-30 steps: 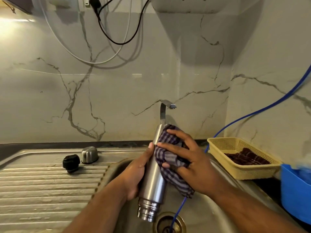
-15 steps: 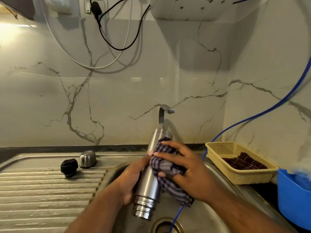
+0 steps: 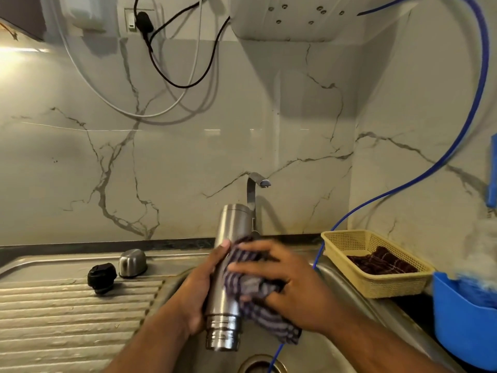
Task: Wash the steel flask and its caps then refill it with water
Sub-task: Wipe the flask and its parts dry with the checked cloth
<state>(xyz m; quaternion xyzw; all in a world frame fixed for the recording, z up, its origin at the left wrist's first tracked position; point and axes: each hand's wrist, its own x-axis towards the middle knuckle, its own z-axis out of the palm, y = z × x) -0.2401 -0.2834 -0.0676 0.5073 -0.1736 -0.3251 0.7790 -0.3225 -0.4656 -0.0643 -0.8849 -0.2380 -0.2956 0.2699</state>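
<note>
On the ridged draining board (image 3: 67, 313) at the far left sits the black cap (image 3: 101, 277), and just beside it, nearer the wall, the steel cap (image 3: 133, 262) — both well apart from the flask. Over the sink (image 3: 347, 284) the left hand (image 3: 199, 294) has its grip closed round the steel flask (image 3: 228, 238), holding it tilted and mouth-down, the threaded neck pointing toward the drain (image 3: 258, 366). The right hand (image 3: 293, 289) keeps a checked cloth (image 3: 250, 286) against the flask's right side, its grip curled over the bunched fabric with the forefinger stretched across. The tap (image 3: 254, 189) stands just behind the flask's base. A blue hose (image 3: 403, 189) runs down the wall into the basin. Farther right, on the surface, a yellow basket (image 3: 376, 286) holds a dark cloth (image 3: 382, 263) — and a blue tub (image 3: 462, 319) sits at the edge.
</note>
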